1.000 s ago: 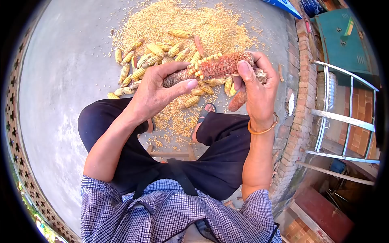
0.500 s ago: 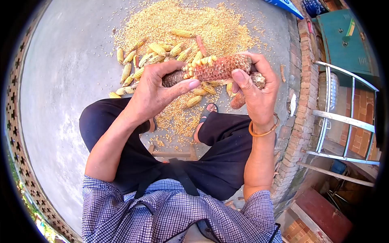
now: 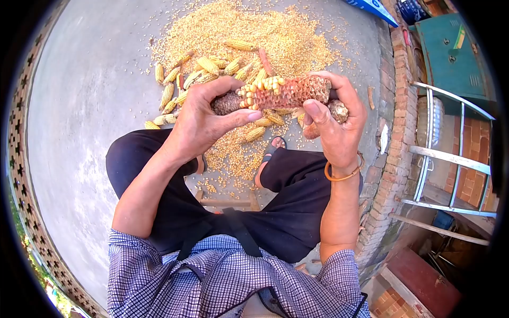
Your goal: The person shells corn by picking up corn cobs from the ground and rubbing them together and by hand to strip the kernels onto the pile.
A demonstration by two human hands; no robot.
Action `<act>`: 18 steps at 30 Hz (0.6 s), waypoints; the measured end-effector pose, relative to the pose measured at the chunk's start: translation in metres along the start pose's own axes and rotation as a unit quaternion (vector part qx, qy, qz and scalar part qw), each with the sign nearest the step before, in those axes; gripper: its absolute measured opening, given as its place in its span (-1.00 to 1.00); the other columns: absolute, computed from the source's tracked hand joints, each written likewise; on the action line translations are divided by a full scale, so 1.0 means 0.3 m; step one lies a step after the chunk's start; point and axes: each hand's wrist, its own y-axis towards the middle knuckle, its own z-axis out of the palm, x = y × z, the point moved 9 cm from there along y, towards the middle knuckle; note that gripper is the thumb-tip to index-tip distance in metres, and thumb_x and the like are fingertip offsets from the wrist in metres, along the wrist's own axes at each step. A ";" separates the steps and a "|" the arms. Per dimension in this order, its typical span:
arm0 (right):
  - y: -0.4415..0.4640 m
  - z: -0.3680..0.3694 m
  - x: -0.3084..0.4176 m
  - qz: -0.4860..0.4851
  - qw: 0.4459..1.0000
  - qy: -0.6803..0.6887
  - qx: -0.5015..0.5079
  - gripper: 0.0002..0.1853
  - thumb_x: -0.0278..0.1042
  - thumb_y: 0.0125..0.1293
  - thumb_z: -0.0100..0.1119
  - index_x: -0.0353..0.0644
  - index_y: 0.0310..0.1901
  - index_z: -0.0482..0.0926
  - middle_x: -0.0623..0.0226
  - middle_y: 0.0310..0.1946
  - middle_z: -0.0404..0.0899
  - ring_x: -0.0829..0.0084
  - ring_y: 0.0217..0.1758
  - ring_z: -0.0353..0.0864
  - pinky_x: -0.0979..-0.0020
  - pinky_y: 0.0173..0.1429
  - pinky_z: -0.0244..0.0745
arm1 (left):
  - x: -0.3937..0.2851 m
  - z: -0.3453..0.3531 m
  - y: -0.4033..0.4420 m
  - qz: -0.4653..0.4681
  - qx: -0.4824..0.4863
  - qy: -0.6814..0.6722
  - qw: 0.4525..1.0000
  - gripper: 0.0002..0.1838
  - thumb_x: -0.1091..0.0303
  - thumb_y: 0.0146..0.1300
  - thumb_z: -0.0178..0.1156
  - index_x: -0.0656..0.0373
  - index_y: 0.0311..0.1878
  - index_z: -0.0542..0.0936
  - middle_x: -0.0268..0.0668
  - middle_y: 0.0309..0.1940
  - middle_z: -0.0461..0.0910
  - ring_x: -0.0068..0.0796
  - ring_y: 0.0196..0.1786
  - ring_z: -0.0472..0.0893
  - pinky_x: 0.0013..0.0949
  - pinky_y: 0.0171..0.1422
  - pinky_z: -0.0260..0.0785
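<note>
Between my hands lies a mostly bare corn cob (image 3: 294,91), held level, with a patch of yellow kernels near its left end. My left hand (image 3: 204,114) is closed around that end, its thumb along the lower side. My right hand (image 3: 342,119) grips the other end, thumb pressed against the front. Beneath it, a second bare cob (image 3: 338,111) shows in the same hand, partly hidden by the thumb. Below my hands and beyond are several unshelled corn ears (image 3: 208,65), with a wide heap of loose kernels (image 3: 238,26) behind them.
Loose kernels are scattered on the concrete floor (image 3: 85,106) between my feet. A wooden stool (image 3: 228,202) is partly visible below me. To the right run a low brick edge (image 3: 397,122), a metal rack (image 3: 450,155) and a green cabinet (image 3: 450,58).
The cob has turned slightly in my hands, so more of its remaining kernels show on the near side. Both hands keep their hold, almost in the same place.
</note>
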 end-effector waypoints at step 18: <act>0.000 -0.002 0.007 0.004 1.000 -0.015 0.000 -0.60 -0.41 0.17 0.49 -0.27 0.03 0.59 0.43 -0.26 0.61 0.68 -0.22 0.55 0.56 -0.11 0.47 | 0.016 0.020 0.004 -0.011 0.040 -0.026 0.999 -0.55 0.17 0.21 0.44 0.29 0.01 0.58 -0.46 -0.27 0.52 -0.70 -0.19 0.45 -0.52 -0.12 0.34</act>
